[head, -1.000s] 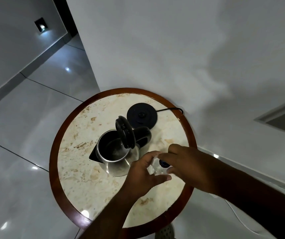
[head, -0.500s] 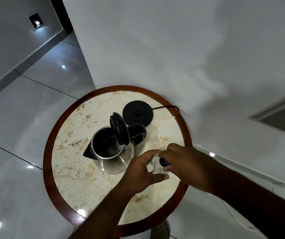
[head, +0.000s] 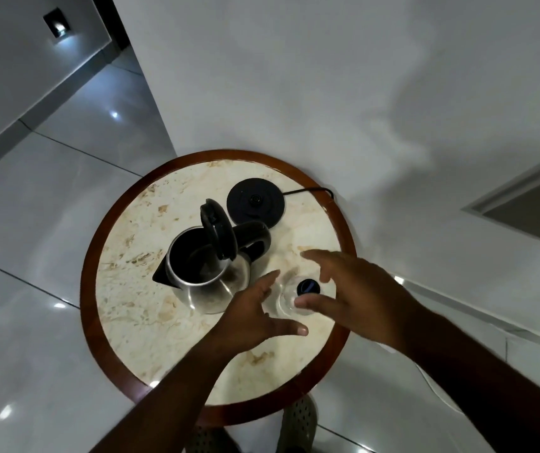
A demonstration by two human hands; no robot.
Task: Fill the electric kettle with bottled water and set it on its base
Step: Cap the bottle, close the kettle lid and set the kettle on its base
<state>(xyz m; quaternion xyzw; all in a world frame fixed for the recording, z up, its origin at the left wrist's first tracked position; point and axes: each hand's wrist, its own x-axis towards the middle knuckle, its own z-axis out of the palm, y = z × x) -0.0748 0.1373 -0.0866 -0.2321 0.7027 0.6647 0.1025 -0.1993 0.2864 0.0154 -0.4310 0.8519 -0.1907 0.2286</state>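
A steel electric kettle with a black handle stands in the middle of the round table, its black lid tipped up. Its black round base lies behind it, apart from it. A clear water bottle with a dark blue cap stands upright right of the kettle. My left hand is just left of the bottle, fingers spread. My right hand hovers to the bottle's right, fingers apart, thumb near its shoulder. Neither hand grips the bottle.
The table has a marble top and a brown wooden rim, and stands against a white wall. The base's black cord runs off the back right edge. Glossy floor tiles lie to the left. A green perforated shoe shows below the table.
Both hands were closed around the bottle and its cap; now they have let go and their fingers have spread apart. The bottle stands on the table with its cap on.
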